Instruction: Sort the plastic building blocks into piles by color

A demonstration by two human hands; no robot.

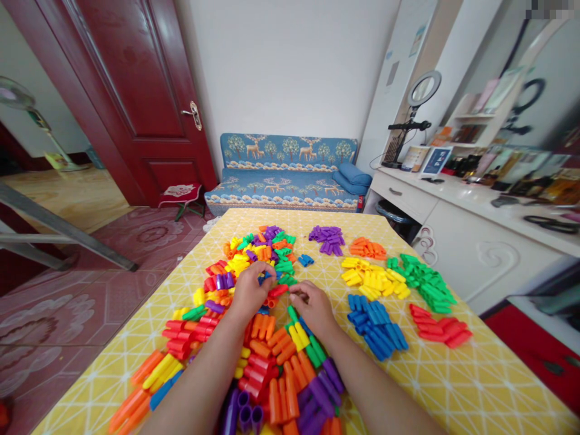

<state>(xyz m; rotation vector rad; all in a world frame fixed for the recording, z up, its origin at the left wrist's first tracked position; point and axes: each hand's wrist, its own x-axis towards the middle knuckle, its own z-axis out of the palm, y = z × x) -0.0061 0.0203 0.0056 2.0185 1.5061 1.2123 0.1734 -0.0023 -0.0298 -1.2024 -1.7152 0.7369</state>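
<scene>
Mixed plastic pieces [263, 327] spread toward left edge of counter [489, 386]; left hand [252, 290] and right hand [315, 309] curled among them, grips not discernible.

The single view looks from the person's head, facing forward and tilted down, with the left hand [251, 291] and right hand [313, 309] near its middle. The yellow patterned tablecloth [502, 377] lies close below; the deer-print sofa [285, 180] faces the lens farther off, between the red panelled door [136, 72] leftward and white dressing table [471, 238] rightward.
</scene>
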